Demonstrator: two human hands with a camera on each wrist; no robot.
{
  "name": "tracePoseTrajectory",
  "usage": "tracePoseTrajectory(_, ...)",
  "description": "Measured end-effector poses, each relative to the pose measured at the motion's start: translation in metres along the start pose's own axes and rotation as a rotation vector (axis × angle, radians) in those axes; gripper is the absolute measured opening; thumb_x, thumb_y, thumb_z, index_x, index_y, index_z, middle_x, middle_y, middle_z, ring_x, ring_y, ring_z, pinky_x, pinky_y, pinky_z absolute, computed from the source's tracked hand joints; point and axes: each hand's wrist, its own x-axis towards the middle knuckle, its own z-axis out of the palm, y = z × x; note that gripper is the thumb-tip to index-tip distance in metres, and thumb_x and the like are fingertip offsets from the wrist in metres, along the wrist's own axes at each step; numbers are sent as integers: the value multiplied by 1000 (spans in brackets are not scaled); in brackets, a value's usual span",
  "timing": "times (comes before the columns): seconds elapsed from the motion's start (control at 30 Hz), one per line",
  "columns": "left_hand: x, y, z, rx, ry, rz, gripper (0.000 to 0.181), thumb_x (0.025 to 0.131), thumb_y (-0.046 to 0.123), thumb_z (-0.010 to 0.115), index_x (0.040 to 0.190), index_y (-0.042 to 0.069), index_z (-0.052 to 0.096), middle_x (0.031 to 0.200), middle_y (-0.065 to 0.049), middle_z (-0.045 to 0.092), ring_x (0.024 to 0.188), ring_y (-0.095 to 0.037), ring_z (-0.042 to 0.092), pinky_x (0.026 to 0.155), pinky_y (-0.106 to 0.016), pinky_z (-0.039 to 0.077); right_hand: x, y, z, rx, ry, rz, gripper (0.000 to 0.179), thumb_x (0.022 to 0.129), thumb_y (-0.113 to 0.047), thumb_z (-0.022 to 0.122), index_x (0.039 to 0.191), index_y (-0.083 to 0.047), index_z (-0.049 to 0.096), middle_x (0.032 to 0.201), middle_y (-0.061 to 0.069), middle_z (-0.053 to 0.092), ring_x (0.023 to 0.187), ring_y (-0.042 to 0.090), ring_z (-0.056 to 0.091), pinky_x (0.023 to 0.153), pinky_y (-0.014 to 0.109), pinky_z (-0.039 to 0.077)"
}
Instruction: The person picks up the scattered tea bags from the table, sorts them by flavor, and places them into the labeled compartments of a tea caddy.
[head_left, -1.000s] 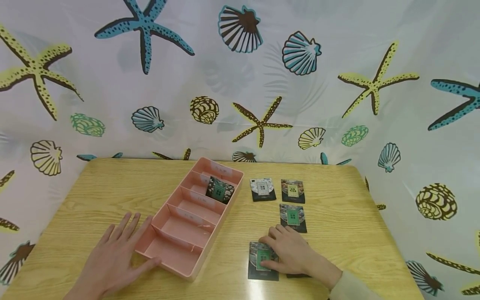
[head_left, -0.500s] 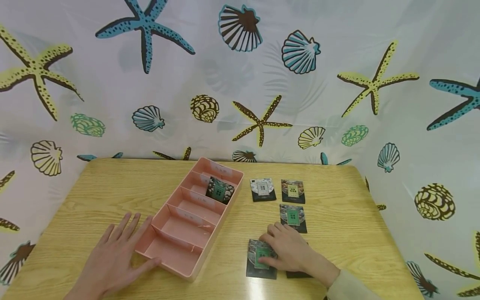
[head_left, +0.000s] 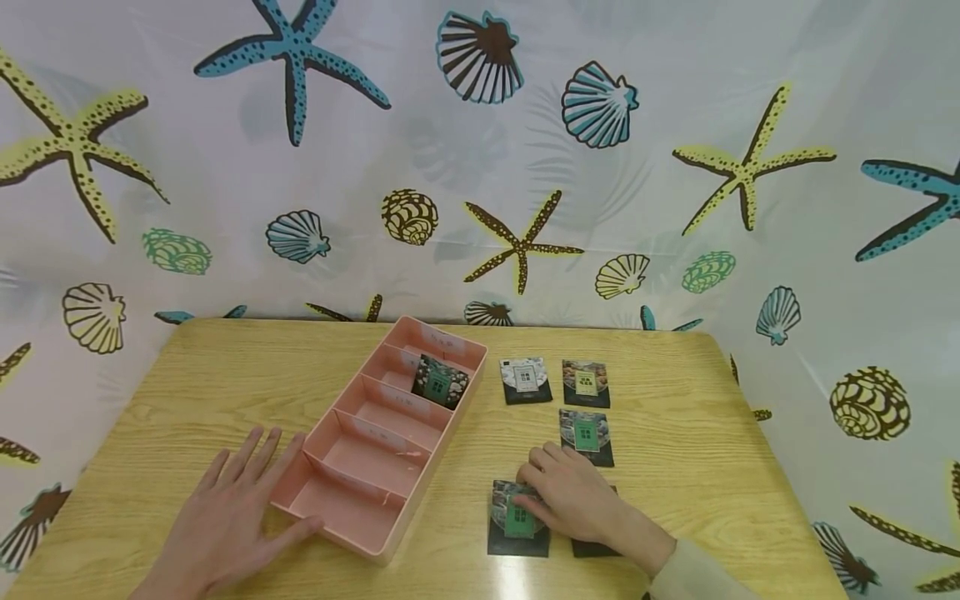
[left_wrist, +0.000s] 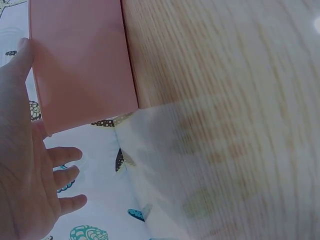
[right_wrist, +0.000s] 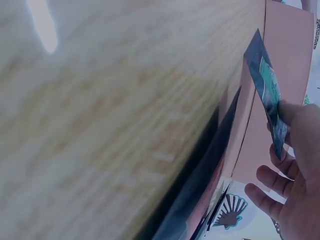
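Note:
My left hand [head_left: 225, 512] lies with spread, straight fingers at the near left corner of a pink divided box [head_left: 442, 467]. Its thumb reaches the box's near edge and its index finger runs along the left wall; in the left wrist view the other fingers point past the box [left_wrist: 82, 60]. My right hand [head_left: 573, 492] pinches a dark packet [head_left: 517, 533] with a green label between thumb and index finger. The right wrist view shows this packet [right_wrist: 265, 82] tilted up off the table, with the remaining fingers loosely spread. Another dark packet [head_left: 592, 548] is partly hidden under the right hand.
One dark packet [head_left: 441, 382] leans in a rear compartment of the box. Right of the box lie a white-topped packet [head_left: 526, 380], a yellow-labelled packet [head_left: 587, 383] and a green-labelled packet [head_left: 587, 436]. A patterned cloth [head_left: 480, 167] hangs behind the wooden table [head_left: 225, 375].
My right hand and the pinched packet have shifted slightly left, so the packet now lies farther from the one beneath the hand. The left hand and the box have stayed put.

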Motion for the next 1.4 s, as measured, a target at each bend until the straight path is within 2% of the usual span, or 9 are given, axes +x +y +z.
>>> tracePoseTrajectory(0.17,3,-1,-2,3,-5,0,105,87,76,66,169,23,27,166,-25,41,160,-43,31,124,-70,28,4,0,-3,-5,28,-8,20,107,-44,60,103,-27,70,92,-12,59,83,6,50,72,22,46)
tracePoseTrajectory(0.33,5,-2,-3,3,-10,-2,105,87,76,66,168,22,28,166,-26,41,160,-44,31,124,-70,27,9,0,-7,-5,35,-2,21,108,-42,58,100,-26,69,92,-11,61,85,7,52,74,23,48)
tracePoseTrajectory(0.53,11,-6,-3,8,19,19,106,86,76,67,169,25,26,164,-26,44,159,-43,32,122,-70,29,17,-1,-10,-13,44,25,23,109,-42,56,100,-24,68,93,-10,61,85,7,52,73,23,48)
tracePoseTrajectory(0.73,17,-11,-4,7,25,31,106,85,77,68,169,25,28,163,-26,45,158,-44,34,120,-70,32,25,-3,-14,-36,99,15,24,110,-41,54,99,-24,67,91,-9,59,82,7,49,71,22,45)
tracePoseTrajectory(0.9,22,-15,-6,6,7,32,106,85,77,67,169,26,27,163,-27,45,157,-45,35,119,-70,33,35,-5,-18,-40,135,18,23,110,-41,56,99,-24,68,93,-8,61,83,8,51,72,25,46)
tracePoseTrajectory(1.13,21,-18,-6,8,6,45,108,84,77,68,170,29,23,163,-27,45,155,-46,38,117,-69,35,41,-14,-24,-31,185,27,25,110,-41,55,96,-25,68,92,-8,62,82,9,53,68,23,43)
tracePoseTrajectory(1.4,19,-21,-6,4,6,53,108,85,77,68,170,30,21,164,-28,43,156,-46,37,117,-70,35,49,-26,-32,-31,272,8,32,112,-42,50,93,-22,66,90,-6,61,79,10,50,69,24,45)
